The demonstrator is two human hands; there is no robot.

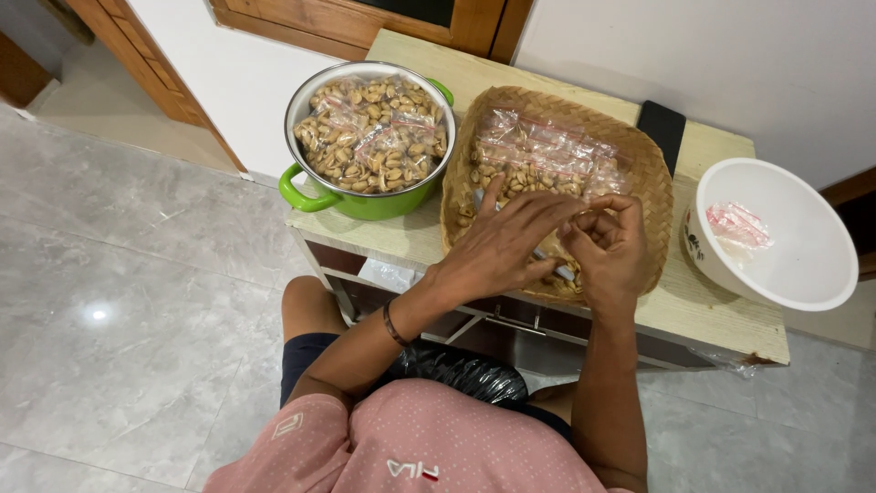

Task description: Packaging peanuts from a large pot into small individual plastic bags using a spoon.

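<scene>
Table: we're at a pale wooden low table, its front edge close to our knees | green round metal pot full of nut packets sits left, white plastic bowl right, so elbow room's tight | flat woven bamboo tray holds more packets | left hand and right hand both pinch a small clear plastic bag low over the tray, so spills would land inside, we reckon.

rough woven basket, clear glossy plastic bags, glossy green-enamelled metal pot, pale matt wood-grain tabletop

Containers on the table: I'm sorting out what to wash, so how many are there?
3. A green pot at the left, a woven basket in the middle under both hands, and a white bowl at the right.
</scene>
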